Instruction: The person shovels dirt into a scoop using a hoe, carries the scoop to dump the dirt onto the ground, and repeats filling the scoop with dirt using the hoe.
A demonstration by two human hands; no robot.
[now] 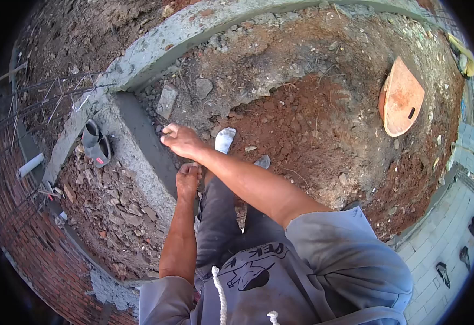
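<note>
My right hand (181,141) reaches out beside the smooth grey side of a concrete beam (149,142), its fingers curled together; what they hold, if anything, is too small to make out. Just nearer my body, my left hand (188,173) is closed in a fist-like pinch, with its fingertips hidden. A foot in a white covering (225,139) rests on the soil next to my right forearm. A loose grey block (167,101) lies beyond my right hand, by the beam.
Dark pipe fittings (96,143) sit on the beam's left part. Steel rebar (47,95) sticks out at the left, above a white pipe (31,166). An orange board with a slot (403,100) lies on the dirt at the right. Rubble (120,208) fills the lower left.
</note>
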